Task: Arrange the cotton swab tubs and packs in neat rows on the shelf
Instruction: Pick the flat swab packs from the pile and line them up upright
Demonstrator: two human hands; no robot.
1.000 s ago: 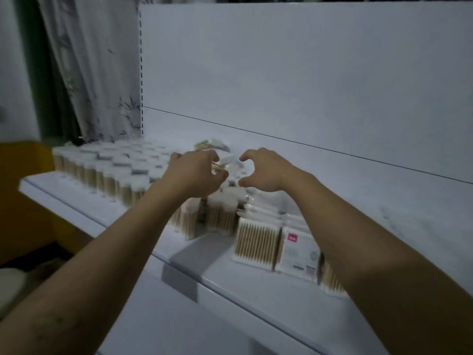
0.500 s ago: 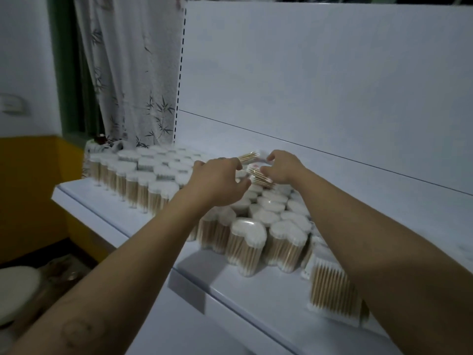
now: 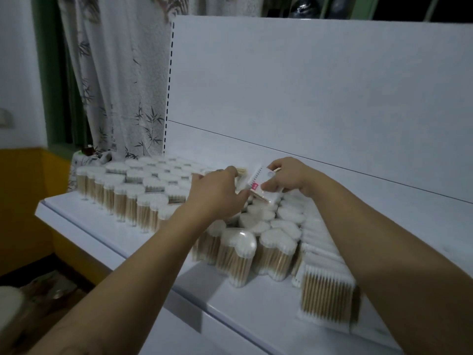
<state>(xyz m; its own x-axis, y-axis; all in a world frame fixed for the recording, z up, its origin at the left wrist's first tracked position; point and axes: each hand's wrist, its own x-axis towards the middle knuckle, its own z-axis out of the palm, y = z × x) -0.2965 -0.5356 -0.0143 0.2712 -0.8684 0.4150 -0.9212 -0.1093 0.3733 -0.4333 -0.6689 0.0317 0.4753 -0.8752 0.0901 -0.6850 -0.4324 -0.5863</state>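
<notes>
A white shelf (image 3: pixel 107 234) carries rows of round cotton swab tubs (image 3: pixel 133 198) at the left, heart-shaped tubs (image 3: pixel 238 249) in the middle and flat packs (image 3: pixel 325 298) standing at the right. My right hand (image 3: pixel 289 178) holds a flat pack with a red label (image 3: pixel 261 183) tilted above the heart-shaped tubs. My left hand (image 3: pixel 217 193) reaches beside it with curled fingers touching that pack's near edge. Another pack (image 3: pixel 240 171) shows just behind my left hand.
The shelf's white back panel (image 3: pixel 307 98) rises behind the goods. A patterned curtain (image 3: pixel 117 85) hangs at the left. Below the shelf, at the lower left, a pale round object (image 3: pixel 10 303) stands on the floor.
The view has come closer and shifted left. My right hand has turned the flat pack so its white labelled face shows. My left hand has moved toward it.
</notes>
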